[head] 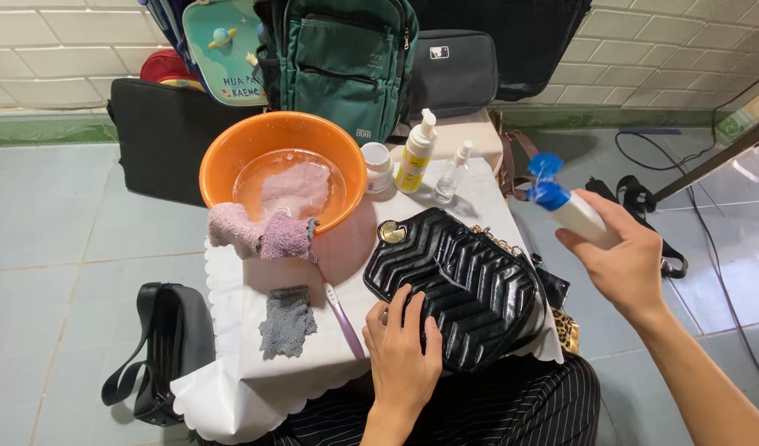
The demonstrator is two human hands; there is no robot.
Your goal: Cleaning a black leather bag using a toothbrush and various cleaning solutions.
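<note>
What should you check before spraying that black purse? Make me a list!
1. Left hand steadies the black quilted purse: ok, its fingers rest on the near edge.
2. Right hand grips the white spray bottle with the blue nozzle: ok.
3. Nozzle aimed at the purse: cannot tell; the bottle is up and off to the purse's right.
4. Grey cloth within reach for wiping: ok, it lies on the white table cover.
5. Orange basin of water apart from the purse: ok.
6. Purple toothbrush off the purse: ok, it lies beside it.
</note>
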